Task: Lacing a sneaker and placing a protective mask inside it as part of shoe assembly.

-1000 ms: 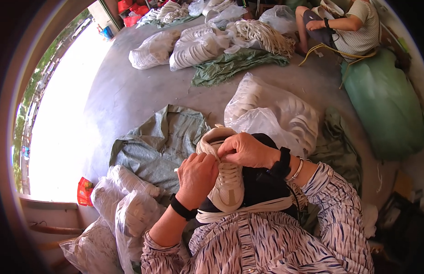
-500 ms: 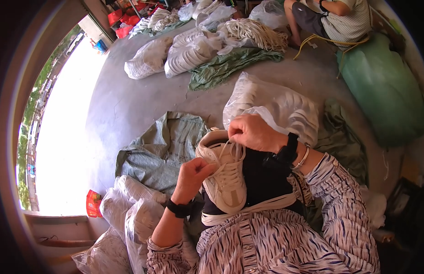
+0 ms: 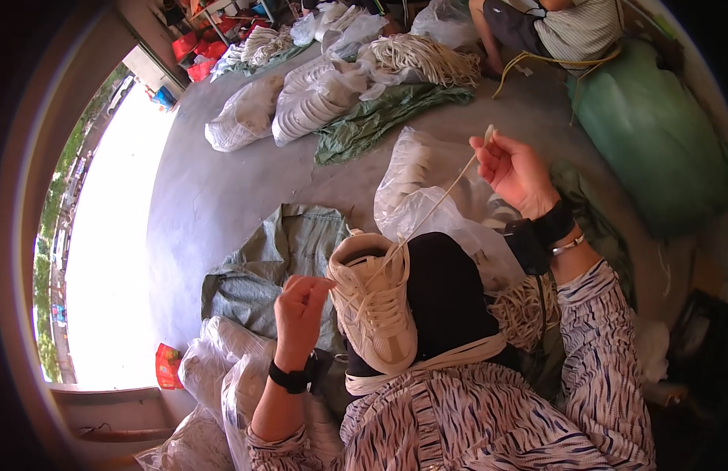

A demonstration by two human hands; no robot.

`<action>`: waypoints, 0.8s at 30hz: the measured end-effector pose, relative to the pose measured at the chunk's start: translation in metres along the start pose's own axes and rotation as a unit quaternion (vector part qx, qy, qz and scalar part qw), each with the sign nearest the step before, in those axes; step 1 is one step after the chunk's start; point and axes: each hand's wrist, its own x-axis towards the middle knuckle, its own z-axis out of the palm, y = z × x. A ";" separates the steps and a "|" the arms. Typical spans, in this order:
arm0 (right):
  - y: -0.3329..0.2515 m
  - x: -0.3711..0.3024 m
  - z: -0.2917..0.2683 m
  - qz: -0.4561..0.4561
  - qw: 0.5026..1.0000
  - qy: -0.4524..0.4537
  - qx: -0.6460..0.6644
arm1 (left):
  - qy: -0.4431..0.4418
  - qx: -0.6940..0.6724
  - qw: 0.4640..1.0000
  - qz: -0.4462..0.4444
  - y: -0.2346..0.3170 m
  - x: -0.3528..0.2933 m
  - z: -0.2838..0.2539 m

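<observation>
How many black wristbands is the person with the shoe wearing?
2: one black wristband below the left hand, beside the shoe; another black wristband below the right hand, which holds the raised shoelace. None seems hidden.

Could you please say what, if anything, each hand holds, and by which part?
Right hand: thin cream fabric shoelace, near its outer end; left hand: cannot tell.

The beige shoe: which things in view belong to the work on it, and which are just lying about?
In the work:
beige shoe
its lace, stretched up to the right hand
left hand, at the shoe's side
pile of pale cords, possibly

Apparently just lying about:
grey-green sheet on the floor
red packet
large green sack
</observation>
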 end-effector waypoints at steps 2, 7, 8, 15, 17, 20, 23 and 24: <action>-0.010 -0.015 0.046 -0.026 0.990 -0.134 0.021 | -0.065 -0.053 0.996 -0.026 0.038 0.001 -0.007; -0.010 -0.063 0.147 -0.097 0.929 -0.343 -0.094 | -0.152 0.119 0.975 0.113 0.072 0.010 0.038; -0.001 -0.067 0.152 -0.097 0.928 -0.347 -0.091 | -0.149 0.123 0.975 0.112 0.064 0.018 0.046; 0.017 -0.077 0.146 -0.085 0.905 -0.388 -0.156 | -0.110 0.334 0.924 0.147 0.048 0.035 0.071; 0.015 -0.075 0.142 -0.107 0.901 -0.377 -0.186 | -0.112 0.307 0.934 0.144 0.054 0.033 0.070; 0.017 -0.067 0.138 -0.131 0.884 -0.398 -0.207 | -0.131 0.257 0.957 0.037 0.062 0.028 0.067; 0.010 -0.072 0.141 -0.091 0.901 -0.376 -0.198 | -0.093 0.249 0.952 0.154 0.075 0.016 0.055; 0.008 -0.073 0.140 -0.092 0.902 -0.372 -0.199 | -0.099 0.138 0.965 0.197 0.082 0.009 0.049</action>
